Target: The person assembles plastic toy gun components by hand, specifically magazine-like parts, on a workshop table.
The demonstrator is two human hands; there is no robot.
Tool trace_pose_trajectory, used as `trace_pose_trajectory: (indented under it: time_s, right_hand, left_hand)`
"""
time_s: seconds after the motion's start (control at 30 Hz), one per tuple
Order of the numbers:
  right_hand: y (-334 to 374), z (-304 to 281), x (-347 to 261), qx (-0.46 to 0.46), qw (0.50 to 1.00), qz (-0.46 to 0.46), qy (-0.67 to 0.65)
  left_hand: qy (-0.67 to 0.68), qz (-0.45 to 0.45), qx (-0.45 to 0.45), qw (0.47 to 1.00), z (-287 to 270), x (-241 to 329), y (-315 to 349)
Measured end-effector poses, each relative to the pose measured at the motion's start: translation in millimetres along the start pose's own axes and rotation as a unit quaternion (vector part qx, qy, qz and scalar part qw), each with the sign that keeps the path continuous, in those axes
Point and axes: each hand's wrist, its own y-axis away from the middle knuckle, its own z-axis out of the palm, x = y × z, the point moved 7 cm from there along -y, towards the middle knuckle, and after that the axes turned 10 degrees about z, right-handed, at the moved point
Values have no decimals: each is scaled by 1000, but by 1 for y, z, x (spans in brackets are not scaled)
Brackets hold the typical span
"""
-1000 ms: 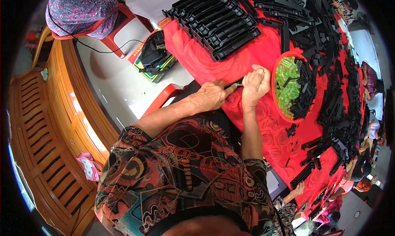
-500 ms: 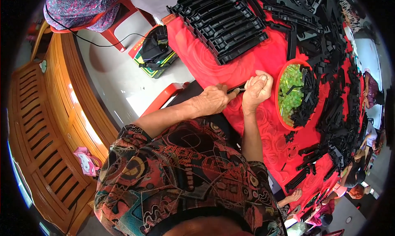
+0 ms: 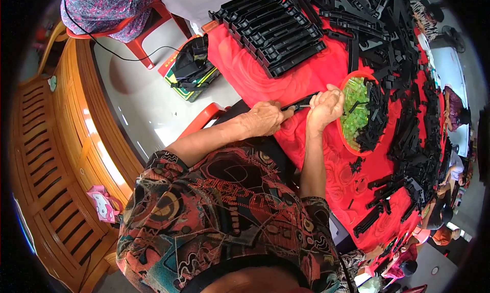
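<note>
In the head view, holds a slim black strip between both hands, ahead of the body, over the near edge of a rose-patterned red cloth. Runs lengthwise from left to right, slanting slightly away from the body. Grasps the left end with the left hand, fingers wrapped; clenches the right hand by the other end, a thin metallic shaft showing between; cannot tell what the fist encloses. Has an orange bowl just beside the right hand, well apart from the left, filled with translucent green bits and dark slivers. Shows ridged, hard-looking black plastic lengths lined up side by side beyond.
</note>
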Motion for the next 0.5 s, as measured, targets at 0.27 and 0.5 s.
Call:
trace_pose_trajectory:
  time_s: [0.27, 0.5]
  right_hand:
    - [-2, -5, 8, -5, 1000, 17, -12]
    - [-1, 2, 8, -28, 999, 22, -8]
  left_hand:
    - [-19, -4, 2, 1000, 3, 1, -1]
    - [-38, 10, 33, 999, 4, 0, 0]
